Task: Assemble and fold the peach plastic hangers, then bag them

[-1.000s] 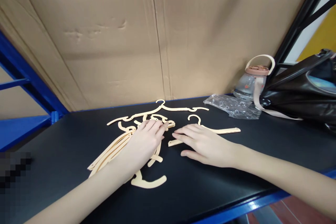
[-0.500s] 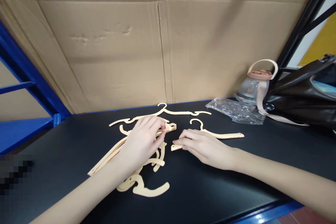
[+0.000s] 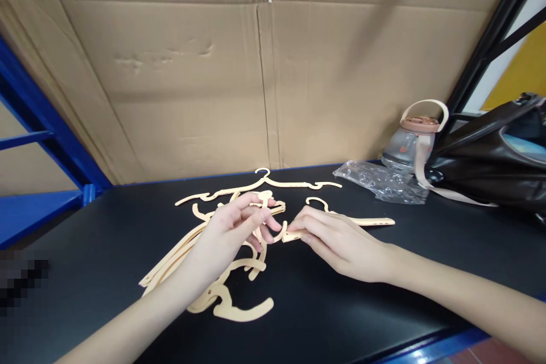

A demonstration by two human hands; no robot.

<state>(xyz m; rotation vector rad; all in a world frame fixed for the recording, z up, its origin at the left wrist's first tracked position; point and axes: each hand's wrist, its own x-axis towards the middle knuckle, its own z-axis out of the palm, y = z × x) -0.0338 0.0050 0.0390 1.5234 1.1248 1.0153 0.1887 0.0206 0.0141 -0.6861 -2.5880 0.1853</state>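
Note:
My left hand [image 3: 243, 219] pinches a small cream plastic hooked hanger piece [image 3: 265, 198], part of it hidden by the fingers. Its curved tip seems to come down close to the end of a cream hanger [image 3: 371, 221] under my right hand [image 3: 336, 239]. The fingers of that hand are closed round the near arm of this hanger, whose hook and far arm stick out beyond the knuckles. Below and left of my left hand lie long hanger arms [image 3: 177, 250] and several loose hooked pieces [image 3: 245, 313]. Behind both hands lies a whole hanger [image 3: 290, 183] with hooked ends.
A crumpled clear plastic bag [image 3: 379, 183] lies at the back right. Beside it stand a bottle [image 3: 409, 145] with a strap and a black bag [image 3: 490, 153]. Cardboard [image 3: 170, 79] walls off the back of the black tabletop [image 3: 341, 313]; a blue frame [image 3: 63, 131] is at the left.
My left hand has turned palm-side into view, bringing the hooked piece up and its tip near the hanger's end. My right hand has stayed nearly in place.

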